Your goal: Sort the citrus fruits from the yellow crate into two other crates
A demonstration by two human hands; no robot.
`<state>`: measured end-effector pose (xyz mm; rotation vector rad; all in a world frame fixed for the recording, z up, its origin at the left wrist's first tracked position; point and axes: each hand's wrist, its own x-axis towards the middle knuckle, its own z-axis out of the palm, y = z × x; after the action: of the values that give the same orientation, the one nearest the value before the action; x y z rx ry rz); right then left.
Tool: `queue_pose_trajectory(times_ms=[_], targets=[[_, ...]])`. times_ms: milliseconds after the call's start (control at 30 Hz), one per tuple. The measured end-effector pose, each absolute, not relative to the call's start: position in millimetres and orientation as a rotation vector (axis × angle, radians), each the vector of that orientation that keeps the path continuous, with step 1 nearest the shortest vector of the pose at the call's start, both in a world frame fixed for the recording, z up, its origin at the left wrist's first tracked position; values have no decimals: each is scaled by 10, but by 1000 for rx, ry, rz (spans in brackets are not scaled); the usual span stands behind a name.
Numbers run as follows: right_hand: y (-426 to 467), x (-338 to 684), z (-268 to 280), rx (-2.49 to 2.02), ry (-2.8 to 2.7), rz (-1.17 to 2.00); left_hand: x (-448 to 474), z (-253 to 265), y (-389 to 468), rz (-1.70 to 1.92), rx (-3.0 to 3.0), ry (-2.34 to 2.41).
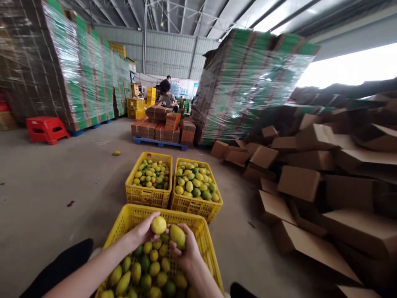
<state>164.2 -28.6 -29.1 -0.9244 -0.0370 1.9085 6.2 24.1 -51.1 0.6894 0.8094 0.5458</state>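
My left hand [145, 230] is closed around a yellow mango [159, 225], one rounded end facing me. My right hand [188, 253] grips a longer, greenish-yellow mango [178, 236] just beside it. Both hands are above a large yellow plastic crate [198, 221] at my knees. Inside it lie loose green and yellow mangoes [154, 269], heaped more toward the near side.
Two more yellow crates [149, 198] full of mangoes stand side by side beyond mine. Flattened and open cardboard boxes [299, 182] pile up on the right. A red stool [46, 129] is at left, and a person [167, 97] sits behind stacked cartons [161, 133].
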Motion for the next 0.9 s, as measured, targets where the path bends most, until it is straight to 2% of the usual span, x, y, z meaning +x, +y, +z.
queue_pose_trajectory(times_ms=[200,467,900], targets=[[-275,1611,-151,-931,-19,1838,29,-404,176,575,343,819],[-212,1902,-75,-792,-73,1655,71,-425,189,690,383,847],[-206,1935,-136,-818,-110,1663,60,-17,252,932,389,791]])
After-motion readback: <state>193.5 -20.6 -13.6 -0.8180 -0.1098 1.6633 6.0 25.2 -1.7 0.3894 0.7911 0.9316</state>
